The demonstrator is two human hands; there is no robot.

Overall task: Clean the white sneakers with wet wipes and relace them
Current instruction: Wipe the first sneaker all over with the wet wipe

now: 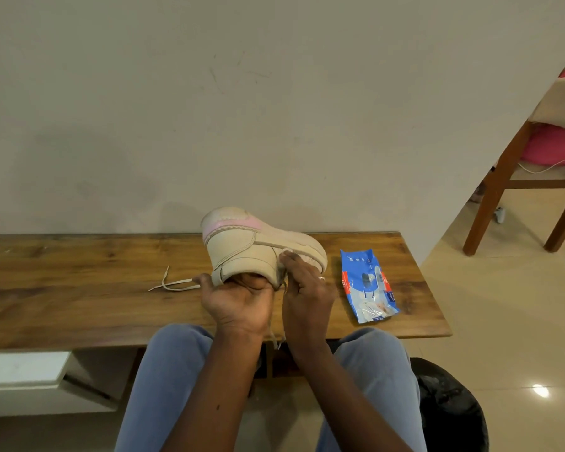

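Observation:
A cream sneaker (242, 246) with a pink stripe is held just above the wooden table (79, 282), its heel toward me. My left hand (238, 305) has its fingers pushed into the shoe's opening and grips the collar, thumb outside at the heel tab. On the shoe's right side, my right hand (304, 288) has its fingers bent against the lacing area; what it pinches is hidden. A thin lace end (279, 340) hangs down between my wrists. A loose white lace (173, 283) lies on the table left of the shoe.
A blue wet wipes pack (367, 285) lies on the table at the right. The wall stands directly behind the table. A wooden chair (516, 184) with pink cushions is at the far right, and a black bag (450, 406) sits by my right knee.

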